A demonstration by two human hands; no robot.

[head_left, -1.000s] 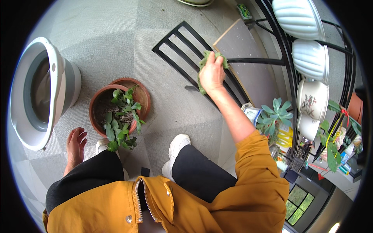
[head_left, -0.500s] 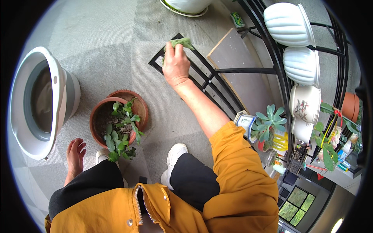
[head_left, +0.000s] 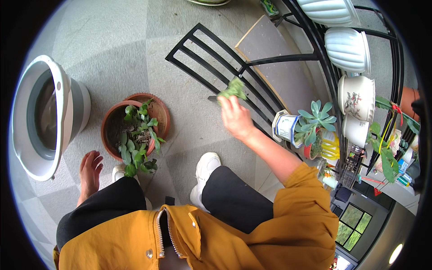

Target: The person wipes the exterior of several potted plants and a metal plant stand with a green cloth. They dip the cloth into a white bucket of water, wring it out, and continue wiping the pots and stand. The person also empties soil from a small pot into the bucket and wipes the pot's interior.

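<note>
My right hand [head_left: 237, 119] is closed on a crumpled green cloth [head_left: 235, 89], which lies against the slats of a low black metal shelf [head_left: 211, 58]. The arm reaches out in a mustard-yellow sleeve. Over by my left knee, my left hand [head_left: 91, 173] hangs with its fingers loosely apart and nothing in them. Nearest to it are a terracotta pot [head_left: 107, 139] with a trailing green plant [head_left: 140, 155] and a white-and-grey basin [head_left: 61, 96] holding murky water.
A brown saucer [head_left: 165, 108] sits behind the terracotta pot. Along the right, the black stand carries white fluted pots [head_left: 346, 49], a flower-painted pot [head_left: 357, 96] and a succulent [head_left: 316, 120]. Beneath the bars leans a grey board [head_left: 274, 58].
My right hand has drawn the cloth from the shelf's far end back along the slats, nearer to me and to the right. My left hand stays about where it was.
</note>
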